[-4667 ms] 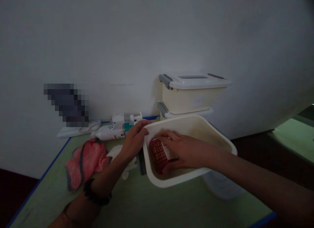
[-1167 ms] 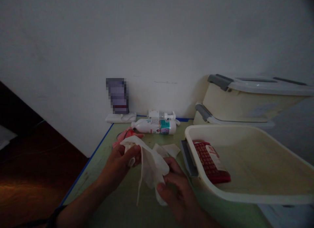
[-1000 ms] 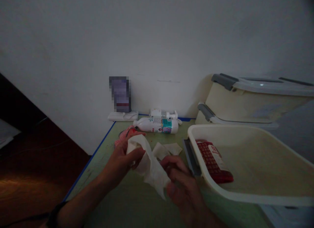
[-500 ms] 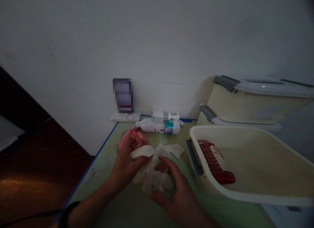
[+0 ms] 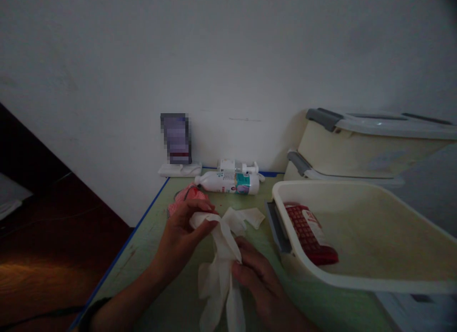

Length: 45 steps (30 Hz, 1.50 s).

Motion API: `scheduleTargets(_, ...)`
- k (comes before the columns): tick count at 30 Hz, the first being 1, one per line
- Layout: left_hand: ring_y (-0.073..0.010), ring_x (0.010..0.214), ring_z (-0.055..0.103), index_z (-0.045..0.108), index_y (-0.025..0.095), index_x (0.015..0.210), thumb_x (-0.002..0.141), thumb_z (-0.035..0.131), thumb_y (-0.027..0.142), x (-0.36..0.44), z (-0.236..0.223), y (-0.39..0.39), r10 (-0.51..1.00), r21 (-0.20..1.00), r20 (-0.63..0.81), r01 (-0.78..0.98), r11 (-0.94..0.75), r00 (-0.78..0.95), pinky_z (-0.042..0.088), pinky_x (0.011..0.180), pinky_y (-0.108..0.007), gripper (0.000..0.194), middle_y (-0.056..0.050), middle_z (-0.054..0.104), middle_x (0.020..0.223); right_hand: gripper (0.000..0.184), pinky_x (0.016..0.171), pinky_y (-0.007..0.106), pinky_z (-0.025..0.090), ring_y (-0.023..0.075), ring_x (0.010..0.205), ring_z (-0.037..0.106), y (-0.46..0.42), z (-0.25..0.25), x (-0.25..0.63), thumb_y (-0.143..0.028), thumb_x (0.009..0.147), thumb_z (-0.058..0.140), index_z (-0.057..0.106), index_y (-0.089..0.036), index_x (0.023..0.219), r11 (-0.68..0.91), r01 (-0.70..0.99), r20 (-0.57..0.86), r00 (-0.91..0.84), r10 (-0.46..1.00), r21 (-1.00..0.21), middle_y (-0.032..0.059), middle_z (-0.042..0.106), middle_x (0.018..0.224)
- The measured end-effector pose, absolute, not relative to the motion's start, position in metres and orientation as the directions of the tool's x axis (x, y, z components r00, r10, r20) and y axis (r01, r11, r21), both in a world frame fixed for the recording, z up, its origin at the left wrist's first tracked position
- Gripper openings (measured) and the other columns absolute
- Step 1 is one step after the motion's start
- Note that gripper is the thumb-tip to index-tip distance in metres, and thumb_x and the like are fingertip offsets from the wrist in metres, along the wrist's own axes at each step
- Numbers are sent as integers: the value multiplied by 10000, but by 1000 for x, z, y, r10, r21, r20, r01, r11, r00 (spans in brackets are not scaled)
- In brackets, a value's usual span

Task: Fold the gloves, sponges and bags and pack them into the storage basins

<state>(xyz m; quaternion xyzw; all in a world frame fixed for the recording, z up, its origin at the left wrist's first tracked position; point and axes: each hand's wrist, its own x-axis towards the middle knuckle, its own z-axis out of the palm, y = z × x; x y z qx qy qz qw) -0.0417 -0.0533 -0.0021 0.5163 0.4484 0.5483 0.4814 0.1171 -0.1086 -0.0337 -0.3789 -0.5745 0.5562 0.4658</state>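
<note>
My left hand (image 5: 180,232) pinches the cuff end of a thin white glove (image 5: 219,260) over the green table (image 5: 157,256). My right hand (image 5: 255,275) grips the same glove lower down, where its limp fingers hang toward me. Another flat white glove (image 5: 252,217) lies on the table just beyond my hands. A pink cloth (image 5: 185,199) sits behind my left hand.
A cream tub (image 5: 360,284) with a red packet (image 5: 310,232) inside stands at the right. Lidded cream boxes (image 5: 360,146) are stacked behind it. A white bottle (image 5: 228,183) lies by the wall, near a white power strip (image 5: 180,170). The table's blue left edge drops to a dark floor.
I took my hands off the tub and red packet and picked up the white glove. Over the last second I bunched it, and now it is stretched out with its fingers hanging down.
</note>
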Motion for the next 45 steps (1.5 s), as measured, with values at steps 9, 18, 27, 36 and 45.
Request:
scheduleTargets(9, -85, 482, 543, 495, 204, 900, 646, 779, 307, -43, -5, -49, 990, 973, -108, -196, 124, 89, 427, 455, -168, 395, 67, 601, 612, 342, 786, 332, 455, 209, 886, 577, -111, -45, 123, -511, 850, 499, 637, -249, 1022, -57, -119, -14, -337, 941, -991, 47, 634, 945)
scheduleTargets(18, -104, 573, 588, 565, 175, 845, 620, 784, 230, -42, -4, -44, 976, 889, -196, -404, 218, 95, 474, 545, -197, 319, 23, 632, 706, 367, 623, 265, 446, 167, 697, 547, -112, -46, 122, -565, 820, 518, 655, -236, 907, -131, -115, -91, -305, 948, -985, 12, 586, 753)
scheduleTargets(27, -78, 586, 555, 608, 178, 751, 661, 772, 299, -40, -2, -46, 971, 834, -213, -499, 237, 105, 461, 559, -167, 223, 40, 607, 677, 459, 898, 440, 428, 260, 939, 596, -112, -49, 120, -626, 816, 460, 671, -228, 906, -214, 106, -228, -153, 962, -971, 76, 669, 901)
scheduleTargets(36, -132, 695, 636, 558, 187, 1055, 592, 800, 150, -39, -6, -51, 951, 949, -208, -190, 253, 228, 484, 644, -228, 524, 5, 687, 795, 343, 815, 334, 450, 186, 896, 560, -105, -39, 114, -430, 786, 622, 519, -198, 1017, -14, -138, 25, -275, 961, -990, 51, 569, 940)
scheduleTargets(45, -132, 712, 618, 524, 189, 819, 664, 762, 212, -37, -7, -55, 971, 958, -149, -217, 189, 188, 472, 641, -240, 285, 1, 662, 841, 202, 615, 228, 416, 117, 652, 521, -102, -37, 114, -396, 840, 556, 545, -208, 770, -98, -259, -50, -185, 982, -961, -28, 541, 686)
